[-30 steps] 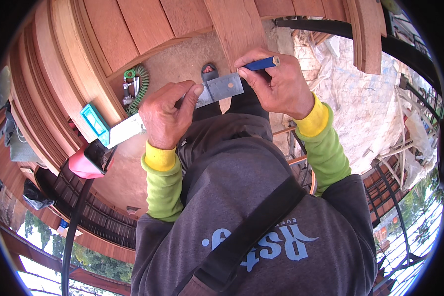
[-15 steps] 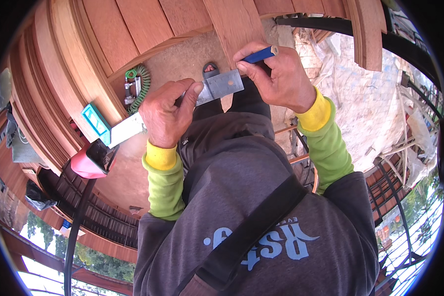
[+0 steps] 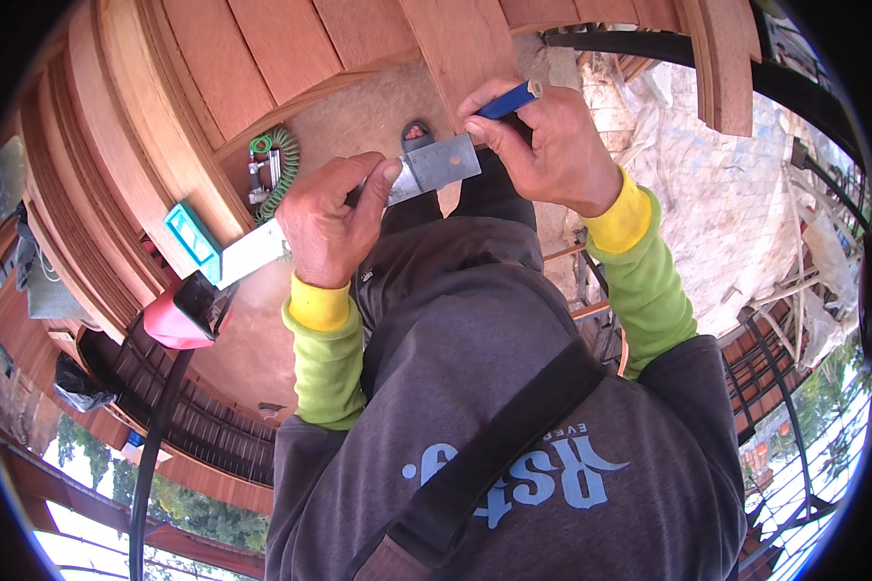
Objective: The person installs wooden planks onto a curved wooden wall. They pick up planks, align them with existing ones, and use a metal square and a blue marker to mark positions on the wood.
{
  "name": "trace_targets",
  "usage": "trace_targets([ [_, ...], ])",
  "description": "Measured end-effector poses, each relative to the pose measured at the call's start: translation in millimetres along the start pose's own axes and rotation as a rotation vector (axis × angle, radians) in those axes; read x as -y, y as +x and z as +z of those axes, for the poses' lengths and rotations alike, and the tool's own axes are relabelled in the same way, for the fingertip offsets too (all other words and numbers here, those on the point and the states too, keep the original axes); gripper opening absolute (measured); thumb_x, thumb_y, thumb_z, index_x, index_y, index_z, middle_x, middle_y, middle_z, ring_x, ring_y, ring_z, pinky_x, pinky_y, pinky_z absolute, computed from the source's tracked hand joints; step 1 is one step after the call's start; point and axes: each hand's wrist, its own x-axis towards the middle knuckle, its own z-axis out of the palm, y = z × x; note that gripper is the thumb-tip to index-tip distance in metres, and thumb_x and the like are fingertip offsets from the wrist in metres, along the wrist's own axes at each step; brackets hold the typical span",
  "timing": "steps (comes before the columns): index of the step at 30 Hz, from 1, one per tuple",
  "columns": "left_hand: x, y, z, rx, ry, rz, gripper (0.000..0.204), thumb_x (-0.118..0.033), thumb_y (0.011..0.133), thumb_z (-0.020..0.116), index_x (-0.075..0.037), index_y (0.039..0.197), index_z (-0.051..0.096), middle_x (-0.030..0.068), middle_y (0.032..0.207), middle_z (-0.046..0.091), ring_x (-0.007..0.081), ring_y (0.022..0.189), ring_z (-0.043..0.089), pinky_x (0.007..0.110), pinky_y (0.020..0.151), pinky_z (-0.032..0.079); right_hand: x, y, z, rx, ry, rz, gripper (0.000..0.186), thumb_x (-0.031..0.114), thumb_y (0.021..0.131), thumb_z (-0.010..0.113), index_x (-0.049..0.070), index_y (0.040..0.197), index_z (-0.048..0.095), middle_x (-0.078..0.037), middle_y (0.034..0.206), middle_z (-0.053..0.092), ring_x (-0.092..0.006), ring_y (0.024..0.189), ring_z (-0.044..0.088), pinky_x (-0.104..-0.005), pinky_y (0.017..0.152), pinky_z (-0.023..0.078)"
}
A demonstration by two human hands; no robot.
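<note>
My left hand is closed around the metal blade of a try square with an open-framed turquoise handle. The handle end lies to the left, by the edge of the stacked boards, and the grey blade end with a hole points right. A flat blue carpenter's pencil sits in my right hand, pinched between thumb and fingers; its tip is hidden. My right fingers are at the near end of a reddish wooden plank, just beyond the blade's end. I cannot tell whether the blade touches the plank.
Reddish boards lie side by side at the far left. A tool with a coiled green hose rests beside them. Another short board juts out at the far right, above pale sheeting. A pink-and-black object stands at the left.
Both hands stay almost in place. The square shifts very slightly to the right and its blade tilts a little; the pencil tips slightly upward.
</note>
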Motion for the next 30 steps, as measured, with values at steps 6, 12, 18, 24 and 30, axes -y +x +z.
trace_targets([
  [6,-34.0,-23.1,-22.3,0.088,0.126,0.051,0.016,-0.018,0.083,0.07,-0.002,0.082,0.067,0.0112,0.067,0.063,0.0221,0.056,0.061,0.029,0.054,0.046,26.3,-26.4,-20.4,-0.409,0.504,0.094,0.014,0.009,0.092,0.051,0.0,0.089,0.062,-0.003,0.077,0.059,-0.0087,0.068,0.054,-0.0228,0.063,0.044],
  [12,-107.4,-7.1,-51.1,0.019,0.029,0.127,0.018,-0.019,0.089,0.061,-0.002,0.084,0.059,0.0164,0.062,0.057,0.0315,0.054,0.058,0.037,0.05,0.043,29.8,-81.5,-3.1,-0.473,0.484,0.337,0.029,-0.005,0.086,0.039,0.0,0.102,0.063,-0.006,0.089,0.064,-0.007,0.068,0.053,-0.0213,0.065,0.045],
  [18,-147.9,96.6,-27.8,-0.029,-0.262,0.298,0.025,-0.018,0.09,0.055,0.005,0.08,0.056,0.0215,0.063,0.055,0.0364,0.06,0.058,0.039,0.057,0.044,73.8,-77.3,37.8,-0.276,0.376,0.041,0.029,0.022,0.093,0.054,-0.003,0.106,0.061,-0.008,0.08,0.062,-0.0109,0.066,0.054,-0.0256,0.061,0.045],
  [24,-145.7,196.9,28.8,-0.232,-0.285,0.092,0.022,-0.016,0.089,0.056,0.004,0.083,0.061,0.0084,0.065,0.057,0.0166,0.056,0.056,0.031,0.051,0.044,67.0,-92.7,15.2,-0.393,0.674,0.32,0.033,0.031,0.094,0.055,0.0,0.088,0.063,-0.003,0.065,0.057,-0.0078,0.056,0.05,-0.0233,0.053,0.041],
  [30,-125.4,204.3,45.6,-0.05,-0.595,-0.16,0.022,-0.015,0.09,0.056,0.004,0.102,0.056,0.0076,0.07,0.058,0.0155,0.051,0.057,0.027,0.04,0.045,25.8,-53.2,-45.7,-0.507,0.974,0.391,0.032,0.035,0.093,0.057,0.005,0.082,0.062,-0.001,0.063,0.055,-0.0036,0.049,0.043,-0.0185,0.043,0.032],
])
